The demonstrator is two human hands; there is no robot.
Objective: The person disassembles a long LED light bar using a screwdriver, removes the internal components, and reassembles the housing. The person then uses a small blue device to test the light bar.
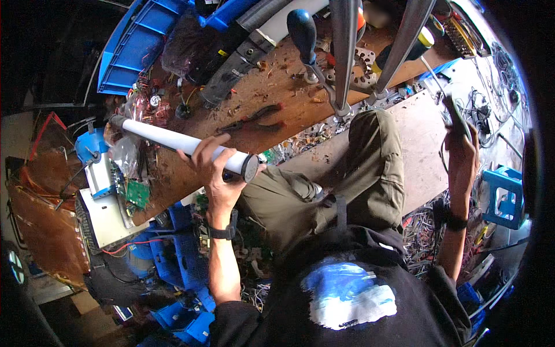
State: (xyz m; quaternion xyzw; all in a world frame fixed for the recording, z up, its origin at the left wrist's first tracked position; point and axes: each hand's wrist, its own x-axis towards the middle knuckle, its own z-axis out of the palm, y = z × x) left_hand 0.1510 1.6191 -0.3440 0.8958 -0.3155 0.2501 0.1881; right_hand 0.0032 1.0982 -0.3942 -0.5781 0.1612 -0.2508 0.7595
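Black tee [347, 272] w/ a blue-&-white print sits closest to the cam, your olive trousers [376, 168] just beyond it. Your L hand [221, 176] has its fingers wrapped round a white tube [173, 139], gripping near its dark-capped end; the tube slants up-left over the desk [173, 173], its far end by some tangled copper-coloured bits. Your R hand [465, 159] is off to the right, well apart from the L, fingers closed on a dark slim item [458, 115]; can't tell exactly what kind. You've a dark band on each wrist. Pliers w/ dark handles [251, 118] lie on the desk between the tube & a blue-knobbed lever [301, 34], w/ scraps strewn abt. Thick grey pipe [228, 81] lies toward the back, nr a blue crate [136, 43]. Green circuit board [137, 194] is at the desk's L edge, below the tube, nr a blue-&-white unit [95, 156]. On your R: a teal stool [504, 196], & a heap of wires [425, 237] beside your R forearm.
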